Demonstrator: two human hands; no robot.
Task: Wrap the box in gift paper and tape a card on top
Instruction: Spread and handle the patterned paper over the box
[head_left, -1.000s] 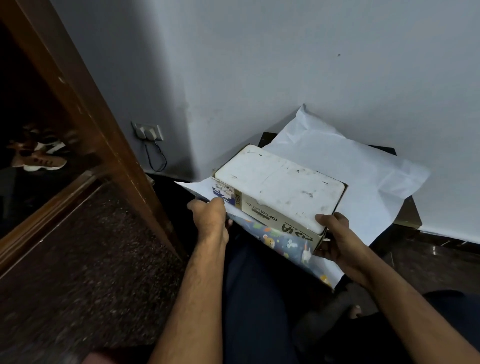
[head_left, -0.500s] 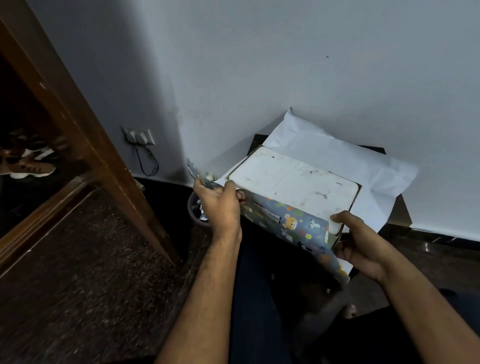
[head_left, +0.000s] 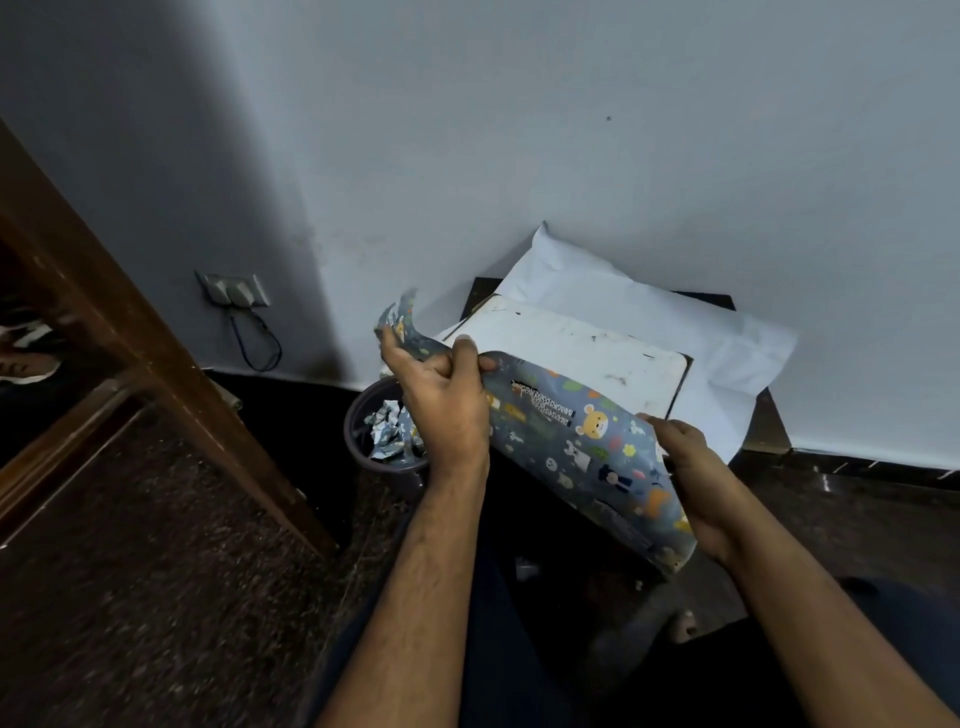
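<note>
The gift paper (head_left: 582, 431) is the largest thing here: its white back spreads behind the box (head_left: 571, 348) toward the wall, and its printed blue side comes up over the front edge of the box. The box lies on this paper, its white top mostly uncovered. The left hand (head_left: 441, 400) pinches the paper edge at the left front corner of the box, the fingers curled around it. The right hand (head_left: 685, 478) grips the paper at the right front corner of the box. To do this fold well, both hands probably should pull the sheet evenly and tight, so it lies flat and straight on top. Left of the box stands a small bin (head_left: 384, 431) with crumpled scraps.
</note>
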